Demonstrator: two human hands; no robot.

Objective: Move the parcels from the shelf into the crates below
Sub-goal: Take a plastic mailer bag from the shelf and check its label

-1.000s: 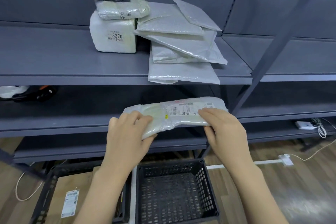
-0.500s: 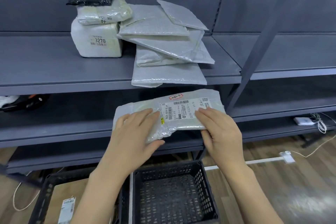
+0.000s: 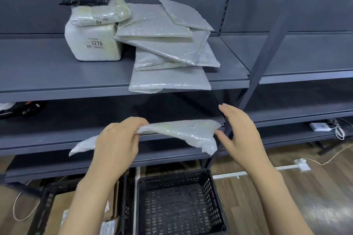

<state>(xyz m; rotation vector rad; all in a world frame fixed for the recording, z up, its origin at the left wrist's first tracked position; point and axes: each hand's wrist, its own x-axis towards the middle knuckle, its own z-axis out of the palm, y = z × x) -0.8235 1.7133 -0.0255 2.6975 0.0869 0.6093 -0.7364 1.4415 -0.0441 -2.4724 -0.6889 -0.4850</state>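
Observation:
My left hand [image 3: 119, 140] grips a soft white plastic parcel [image 3: 183, 132] by its upper edge, holding it in the air above a black crate [image 3: 179, 202] whose inside looks bare. My right hand [image 3: 239, 135] is off the parcel, fingers spread, just beside its right end. On the upper shelf [image 3: 47, 76] lie several white bubble mailers [image 3: 168, 51] in a loose pile. Left of them stands a white block parcel marked 3270 [image 3: 93, 44], with a smaller white parcel and a black one stacked on top.
A second black crate [image 3: 47, 208] at lower left holds cardboard parcels with labels. A grey shelf upright [image 3: 267, 47] slants down just right of my right hand. Cables and a white adapter [image 3: 321, 127] lie on the low right shelf. Wooden floor lies beneath.
My right hand has let go of the parcel and opened. The parcel has turned over, its label no longer facing me, and hangs from my left hand, lower and nearer the crate.

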